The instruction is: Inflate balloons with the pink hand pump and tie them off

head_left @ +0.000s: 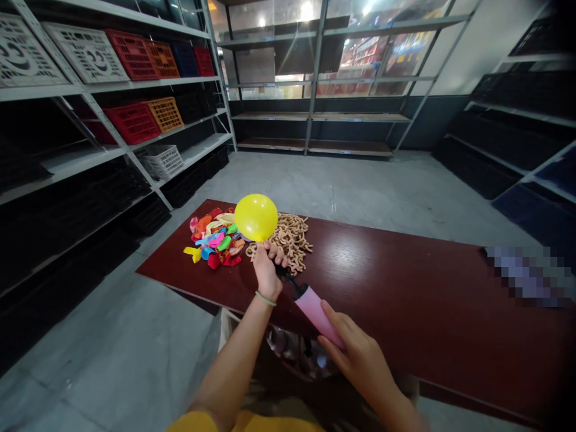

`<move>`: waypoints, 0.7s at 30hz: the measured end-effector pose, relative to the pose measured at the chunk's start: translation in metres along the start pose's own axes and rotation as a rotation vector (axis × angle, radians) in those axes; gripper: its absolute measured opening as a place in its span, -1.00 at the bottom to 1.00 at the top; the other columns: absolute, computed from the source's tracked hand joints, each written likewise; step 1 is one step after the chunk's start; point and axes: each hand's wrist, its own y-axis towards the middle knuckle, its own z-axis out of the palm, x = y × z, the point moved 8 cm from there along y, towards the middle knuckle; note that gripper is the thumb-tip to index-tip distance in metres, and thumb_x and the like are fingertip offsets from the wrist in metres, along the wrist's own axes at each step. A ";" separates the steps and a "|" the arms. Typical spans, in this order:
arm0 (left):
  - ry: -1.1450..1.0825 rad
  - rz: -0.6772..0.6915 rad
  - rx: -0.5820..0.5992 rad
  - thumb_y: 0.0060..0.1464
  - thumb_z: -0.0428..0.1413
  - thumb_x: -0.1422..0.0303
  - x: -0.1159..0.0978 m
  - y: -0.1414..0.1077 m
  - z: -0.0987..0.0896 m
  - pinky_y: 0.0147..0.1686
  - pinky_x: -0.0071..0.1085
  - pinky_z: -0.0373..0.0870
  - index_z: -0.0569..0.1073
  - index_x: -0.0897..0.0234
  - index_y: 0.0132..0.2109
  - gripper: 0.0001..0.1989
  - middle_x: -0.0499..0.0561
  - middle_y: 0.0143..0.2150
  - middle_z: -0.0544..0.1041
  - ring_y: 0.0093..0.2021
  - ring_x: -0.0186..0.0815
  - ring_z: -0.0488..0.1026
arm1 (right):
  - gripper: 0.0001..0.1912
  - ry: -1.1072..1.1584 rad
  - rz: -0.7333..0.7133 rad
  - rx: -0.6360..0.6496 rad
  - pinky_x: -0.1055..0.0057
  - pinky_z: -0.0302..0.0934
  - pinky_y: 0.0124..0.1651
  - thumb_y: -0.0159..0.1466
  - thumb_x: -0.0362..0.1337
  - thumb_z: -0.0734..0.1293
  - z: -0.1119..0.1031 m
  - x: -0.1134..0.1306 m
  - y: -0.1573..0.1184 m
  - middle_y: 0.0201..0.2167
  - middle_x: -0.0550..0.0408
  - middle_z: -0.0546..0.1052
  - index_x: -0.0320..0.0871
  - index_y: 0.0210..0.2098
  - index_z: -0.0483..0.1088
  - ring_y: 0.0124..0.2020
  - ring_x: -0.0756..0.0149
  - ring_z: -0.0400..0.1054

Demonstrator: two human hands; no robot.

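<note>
A round, inflated yellow balloon point(256, 216) stands up from my left hand point(267, 267), whose fingers are closed around its neck and the black nozzle end of a balloon pump. The pump has a pink barrel point(317, 313) with a black cap, and it slants down toward my body. My right hand point(355, 348) is wrapped around the lower part of that barrel. Just left of the balloon lies a pile of flat balloons point(216, 237) in many colours. Behind my left hand is a heap of tan, curled pieces point(294, 240), partly hidden by the hand and the balloon.
The dark red table point(382, 270) stretches off to the right, where a blurred item point(526, 276) lies. Below the near edge is an open container point(227, 327) with shiny contents. Shelves with plastic crates point(135, 120) line the left; more racks point(310, 114) stand behind and right.
</note>
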 end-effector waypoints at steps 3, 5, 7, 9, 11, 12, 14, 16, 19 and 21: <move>0.009 -0.002 0.006 0.27 0.03 0.20 0.000 0.004 0.003 -0.68 -0.53 0.06 0.21 0.22 -0.34 -0.74 -0.20 -0.55 0.02 -0.66 -0.49 0.03 | -0.37 0.041 0.029 0.009 0.42 0.39 -0.04 0.38 -0.20 0.23 -0.008 -0.007 -0.015 0.06 0.00 0.50 0.02 0.39 0.01 0.00 0.26 0.47; 0.001 -0.017 0.011 0.26 0.04 0.18 0.004 0.005 0.005 -0.68 -0.55 0.04 0.21 0.22 -0.33 -0.73 -0.21 -0.56 0.00 -0.67 -0.50 0.00 | -0.38 0.051 0.050 -0.005 0.44 0.38 -0.02 0.38 -0.20 0.23 -0.010 -0.007 -0.020 0.07 0.00 0.50 0.01 0.39 0.02 0.01 0.27 0.47; -0.017 -0.034 0.007 0.26 0.04 0.17 0.010 0.002 0.006 -0.68 -0.56 0.01 0.20 0.22 -0.33 -0.72 -0.22 -0.56 -0.02 -0.67 -0.51 -0.03 | -0.39 0.055 0.070 -0.019 0.44 0.39 -0.04 0.38 -0.20 0.23 -0.009 -0.004 -0.019 0.06 -0.01 0.51 0.00 0.38 0.04 0.00 0.27 0.48; -0.039 -0.057 0.017 0.27 0.04 0.17 0.016 -0.002 0.009 -0.68 -0.56 0.00 0.20 0.22 -0.33 -0.72 -0.22 -0.56 -0.03 -0.67 -0.51 -0.05 | -0.39 0.070 0.088 -0.028 0.43 0.39 -0.05 0.38 -0.20 0.22 -0.007 0.000 -0.013 0.06 -0.02 0.51 -0.01 0.39 0.03 0.00 0.26 0.48; -0.060 -0.100 0.043 0.26 0.05 0.17 0.021 -0.009 0.014 -0.68 -0.56 0.01 0.21 0.22 -0.32 -0.73 -0.21 -0.55 -0.03 -0.66 -0.51 -0.05 | -0.39 0.093 0.112 -0.036 0.41 0.39 -0.03 0.39 -0.20 0.21 -0.005 0.003 -0.004 0.07 -0.04 0.50 -0.01 0.39 0.01 0.01 0.24 0.48; -0.070 -0.119 0.052 0.26 0.06 0.17 0.023 -0.011 0.016 -0.67 -0.56 0.02 0.21 0.22 -0.32 -0.73 -0.21 -0.55 -0.03 -0.66 -0.51 -0.04 | -0.39 0.107 0.125 -0.038 0.39 0.39 -0.02 0.39 -0.19 0.20 -0.004 0.004 0.001 0.08 -0.04 0.50 -0.01 0.39 0.01 0.00 0.24 0.48; -0.080 -0.132 0.059 0.25 0.07 0.17 0.024 -0.015 0.019 -0.66 -0.56 0.05 0.21 0.23 -0.32 -0.72 -0.19 -0.53 0.01 -0.64 -0.51 0.00 | -0.40 0.134 0.146 -0.041 0.36 0.39 0.01 0.39 -0.18 0.21 -0.002 0.004 0.008 0.09 -0.04 0.50 0.00 0.39 0.02 0.00 0.22 0.48; -0.065 -0.128 0.045 0.25 0.07 0.17 0.023 -0.016 0.018 -0.64 -0.56 0.09 0.20 0.23 -0.33 -0.71 -0.18 -0.52 0.07 -0.63 -0.51 0.06 | -0.40 0.161 0.151 -0.034 0.34 0.39 0.02 0.39 -0.17 0.22 0.000 0.004 0.013 0.09 -0.04 0.50 0.01 0.38 0.03 0.00 0.21 0.48; -0.009 -0.145 0.005 0.26 0.04 0.14 0.023 -0.016 0.015 -0.63 -0.56 0.14 0.20 0.22 -0.33 -0.70 -0.15 -0.51 0.14 -0.60 -0.48 0.16 | -0.39 0.173 0.149 -0.021 0.32 0.37 0.05 0.39 -0.17 0.20 0.004 0.002 0.011 0.14 -0.04 0.47 0.02 0.39 0.01 0.05 0.21 0.46; 0.021 -0.151 -0.004 0.27 0.02 0.14 0.025 -0.016 0.014 -0.64 -0.56 0.14 0.21 0.22 -0.32 -0.71 -0.17 -0.54 0.12 -0.63 -0.48 0.13 | -0.38 0.162 0.143 -0.009 0.34 0.36 0.06 0.40 -0.18 0.20 0.005 0.000 0.006 0.16 -0.04 0.45 0.02 0.40 -0.03 0.08 0.23 0.44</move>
